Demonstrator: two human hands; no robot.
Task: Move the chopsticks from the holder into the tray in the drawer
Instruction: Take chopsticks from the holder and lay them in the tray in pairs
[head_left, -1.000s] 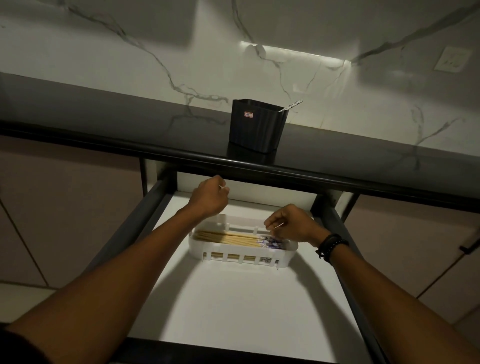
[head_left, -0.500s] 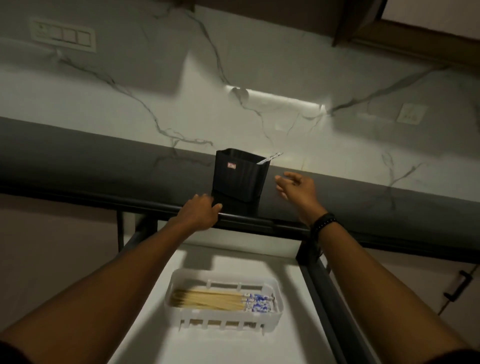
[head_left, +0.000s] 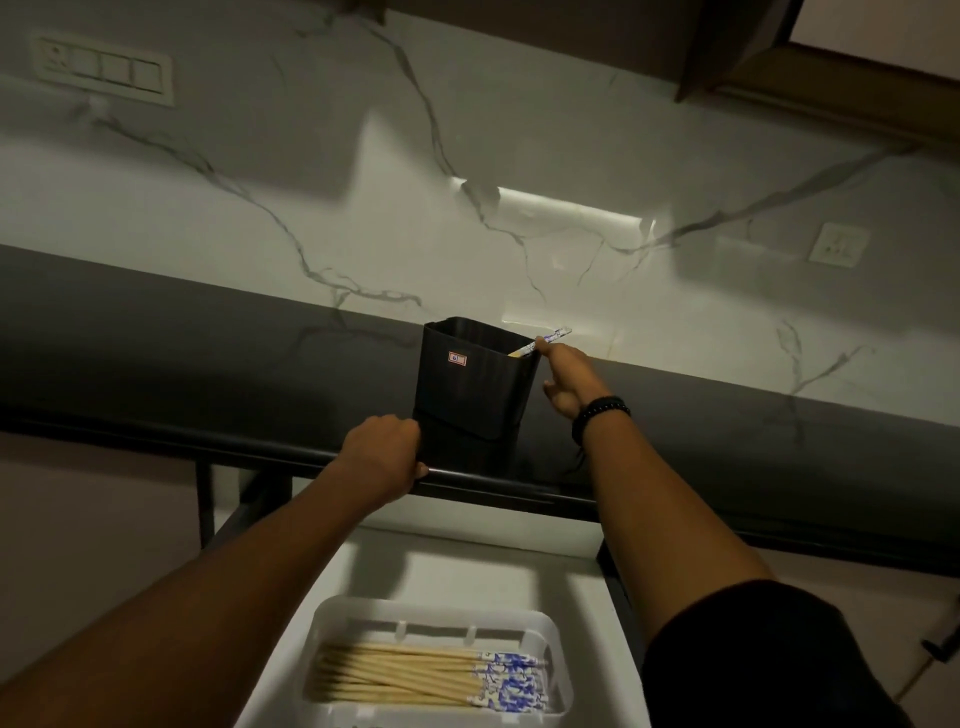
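- At the right rim of the black holder (head_left: 475, 382), our right hand (head_left: 566, 382) has its fingertips (head_left: 540, 343) touching the one chopstick (head_left: 545, 340) that leans out of the holder over that rim; whether the fingers are clamped on it or only touching it, we cannot tell.
- That chopstick tilts to the right, its blue-and-white patterned end sticking out past our fingertips toward the marble wall (head_left: 519, 156).
- A dark beaded bracelet (head_left: 600, 410) circles our right wrist, and a dark sleeve (head_left: 753, 654) covers the upper part of that arm.
- Our left hand (head_left: 384, 454) is curled over the front edge of the dark countertop (head_left: 156, 364), fingers together, just beside the lower left corner of the holder; we cannot tell whether it touches the holder.
- The holder stands upright on the countertop near its front edge, with a small red-and-white label (head_left: 457, 358) on its front face.
- Below the countertop the drawer (head_left: 582, 613) stands open, its floor pale.
- Inside the drawer sits the white tray (head_left: 332, 618), between our two forearms in the view.
- A bundle of chopsticks (head_left: 415, 675) lies flat in the tray, laid side by side lengthwise, pale shafts to the left and blue-and-white ends to the right.
- On the wall, a switch panel (head_left: 101, 70) sits at the upper left and a socket (head_left: 839, 244) at the right.
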